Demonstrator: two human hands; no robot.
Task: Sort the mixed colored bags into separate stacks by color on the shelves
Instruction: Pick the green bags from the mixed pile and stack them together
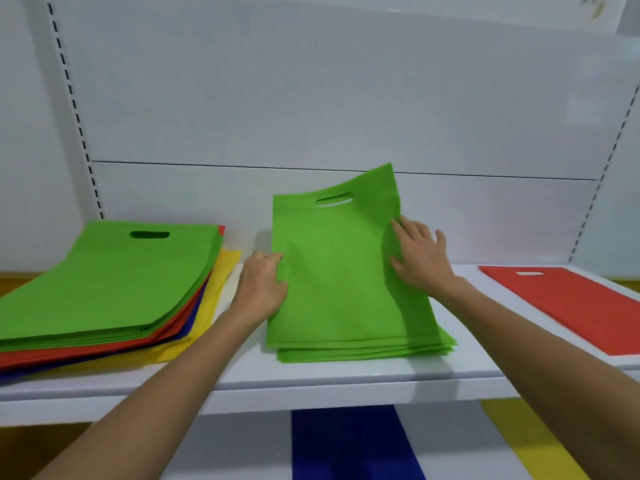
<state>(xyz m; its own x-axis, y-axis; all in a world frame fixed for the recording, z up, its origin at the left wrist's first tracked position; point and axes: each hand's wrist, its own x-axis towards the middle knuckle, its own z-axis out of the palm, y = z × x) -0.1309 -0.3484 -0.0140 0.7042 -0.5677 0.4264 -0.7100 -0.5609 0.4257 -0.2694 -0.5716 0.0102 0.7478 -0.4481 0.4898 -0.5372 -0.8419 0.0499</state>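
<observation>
— Two hands on the top green bag [332, 271], centre frame?
— Yes. The left hand [261, 285] pinches its left edge with curled fingers. The right hand [420, 258] lies flat on its right edge, fingers spread.
— Where does it sit?
— Tilted up on the green stack [363, 351]. The mixed stack [104, 282] is at lower left, the red bag [571, 306] at right.

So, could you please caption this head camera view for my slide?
Left hand and right hand steady a green bag atop the green stack, between the mixed pile and a red bag.
</observation>
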